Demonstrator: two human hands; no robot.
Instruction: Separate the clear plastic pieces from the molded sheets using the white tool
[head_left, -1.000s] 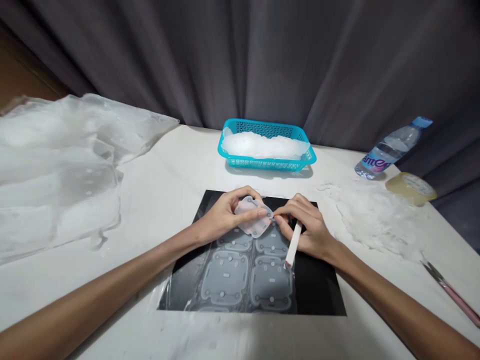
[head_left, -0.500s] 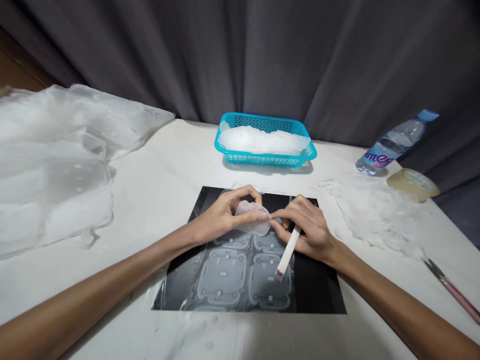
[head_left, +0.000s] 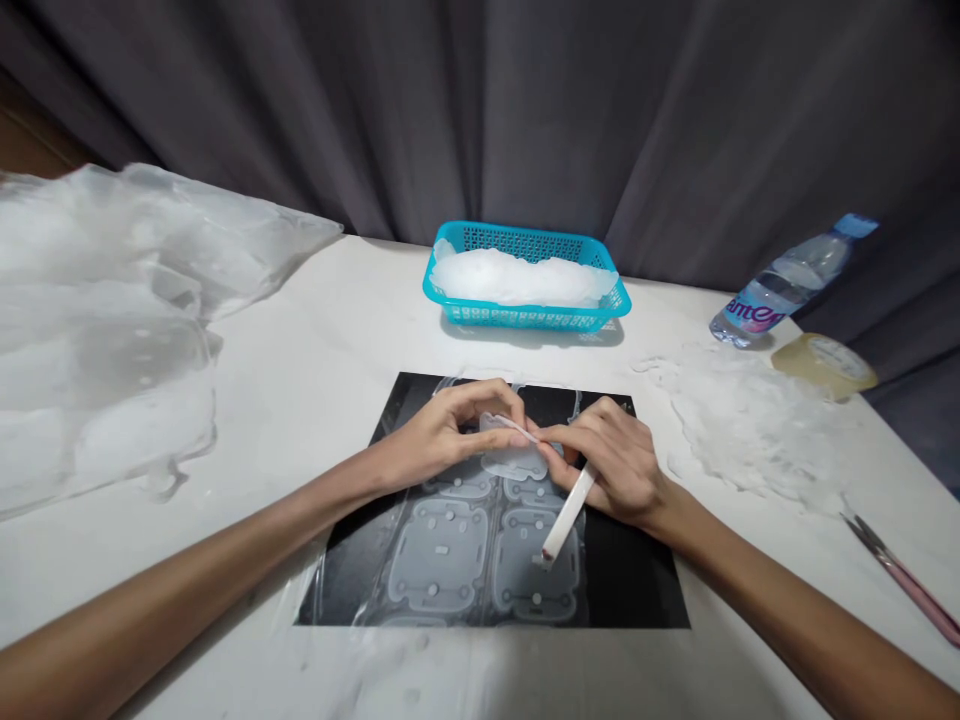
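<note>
My left hand (head_left: pixel 480 425) is closed on a translucent, rounded molded piece, silicone-like (head_left: pixel 514 462), pinching its upper edge between thumb and fingers. My right hand (head_left: pixel 604 455) meets it from the right, thumb and forefinger pinched at that same edge. A flat white stick-like tool (head_left: pixel 568 515) lies in my right palm, its reddish end pointing down and toward me; its kind I cannot make out. Below both hands, a clear sheet of similar molded pieces (head_left: pixel 439 555) lies on a black mat (head_left: pixel 637 590).
A blue basket (head_left: pixel 529 318) with white translucent pieces stands at the back. Plastic sheets (head_left: pixel 105 370) cover the left side. At right are a tilted-looking water bottle (head_left: pixel 787 285), a yellowish tape roll (head_left: pixel 821 365), a heap of translucent scraps (head_left: pixel 765 430) and pink-handled scissors (head_left: pixel 904 580).
The held piece has turned so its upper part shows nearly edge-on between my fingers. The white tool's lower end has swung slightly left. The view has shifted a little.
</note>
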